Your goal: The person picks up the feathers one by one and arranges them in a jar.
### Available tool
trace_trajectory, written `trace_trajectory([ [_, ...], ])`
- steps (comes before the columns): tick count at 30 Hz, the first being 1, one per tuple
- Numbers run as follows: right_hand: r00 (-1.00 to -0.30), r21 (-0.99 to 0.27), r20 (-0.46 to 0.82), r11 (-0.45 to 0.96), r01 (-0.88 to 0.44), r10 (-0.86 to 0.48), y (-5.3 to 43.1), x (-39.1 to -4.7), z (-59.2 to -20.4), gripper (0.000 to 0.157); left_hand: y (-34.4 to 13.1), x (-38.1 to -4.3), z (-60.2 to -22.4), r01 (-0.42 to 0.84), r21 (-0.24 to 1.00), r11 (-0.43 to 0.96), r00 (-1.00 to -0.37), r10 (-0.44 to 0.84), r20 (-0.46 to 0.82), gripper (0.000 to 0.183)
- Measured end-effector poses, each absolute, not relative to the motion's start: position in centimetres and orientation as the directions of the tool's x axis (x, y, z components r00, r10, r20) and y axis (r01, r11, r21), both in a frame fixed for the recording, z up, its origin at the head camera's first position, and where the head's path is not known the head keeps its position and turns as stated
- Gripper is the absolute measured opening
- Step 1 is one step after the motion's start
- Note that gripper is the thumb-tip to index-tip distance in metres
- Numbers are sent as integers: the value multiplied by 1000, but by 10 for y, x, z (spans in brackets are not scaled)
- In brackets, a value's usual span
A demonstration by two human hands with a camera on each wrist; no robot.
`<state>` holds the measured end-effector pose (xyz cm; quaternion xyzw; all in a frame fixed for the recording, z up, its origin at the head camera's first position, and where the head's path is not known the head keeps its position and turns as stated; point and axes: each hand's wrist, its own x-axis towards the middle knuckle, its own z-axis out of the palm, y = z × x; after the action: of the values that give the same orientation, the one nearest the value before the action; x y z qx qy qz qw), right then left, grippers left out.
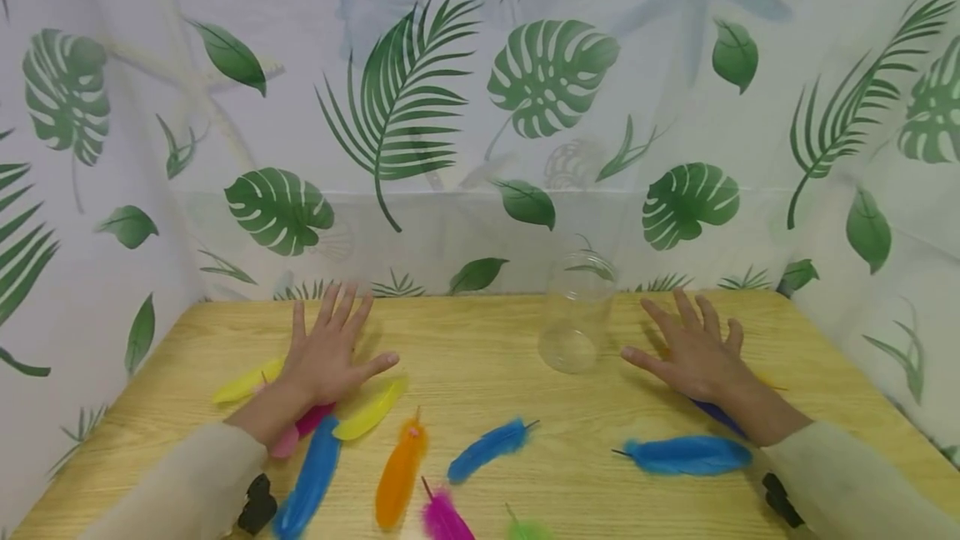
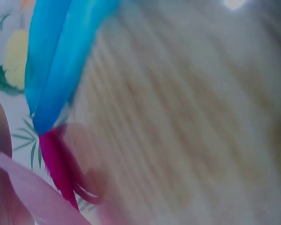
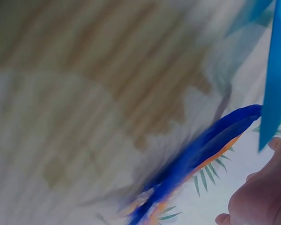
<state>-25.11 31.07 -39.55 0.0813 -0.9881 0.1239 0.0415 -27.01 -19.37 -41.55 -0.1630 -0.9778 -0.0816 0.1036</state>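
My left hand [image 1: 327,357] lies palm down with spread fingers over the left of the table, above a yellow feather [image 1: 371,411], a magenta feather [image 2: 58,164] and a pink feather [image 2: 37,192]. My right hand [image 1: 693,357] is spread the same way at the right, over a dark blue feather [image 3: 201,143] with an orange one partly hidden beneath it. Neither hand grips anything. Between the hands, nearer the right one, a clear plastic jar [image 1: 573,323] stands upright at the back. A blue feather [image 1: 686,455] lies just in front of the right hand.
Across the front of the wooden table [image 1: 465,340] lie an orange feather [image 1: 400,477], a blue feather [image 1: 491,450], a magenta feather [image 1: 446,515] and a green feather [image 1: 527,528]. A long blue feather [image 1: 309,477] is by the left sleeve. A leaf-print curtain [image 1: 450,215] encloses the back and sides.
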Motion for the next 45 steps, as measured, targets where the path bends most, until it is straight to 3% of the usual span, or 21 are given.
trace_trajectory([
  [11, -981, -232, 115, 956, -178, -155, 301, -257, -398, 96, -174, -266, -412, 373, 11, 928, -906, 362, 217, 99],
  [24, -980, -223, 113, 957, -186, -164, 287, -261, -398, 96, -160, -264, -411, 431, -17, 902, -866, 418, 273, 99],
  [45, -968, -227, 120, 944, -241, -218, 273, -266, -402, 90, -139, -272, -410, 429, 17, 903, -875, 411, 256, 99],
])
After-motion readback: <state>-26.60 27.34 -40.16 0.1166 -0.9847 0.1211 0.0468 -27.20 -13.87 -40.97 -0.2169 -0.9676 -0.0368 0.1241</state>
